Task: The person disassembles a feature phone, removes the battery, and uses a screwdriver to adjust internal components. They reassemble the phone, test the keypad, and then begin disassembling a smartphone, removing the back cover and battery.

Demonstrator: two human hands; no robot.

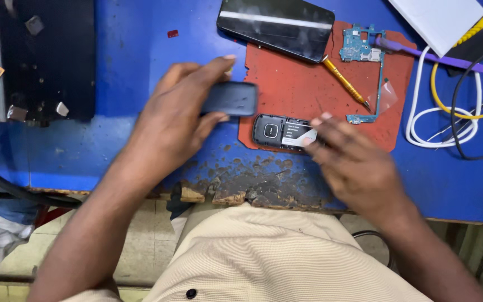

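Note:
My left hand [177,114] holds a dark blue-grey phone back cover [231,98] between thumb and fingers, just above the blue table. My right hand [353,162] rests on a small black phone [272,131] that lies open-backed on the red mat [292,84]. Its fingertips press a silver-white battery [298,134] in the phone's back. The phone's right end is hidden under my fingers.
A black smartphone [278,22] lies at the mat's top edge, beside a blue-green circuit board [364,53] and a yellow-handled tool [345,83]. A purple tool [429,56], white and yellow cables [443,120] and a black block [46,59] flank the worn blue table [129,56].

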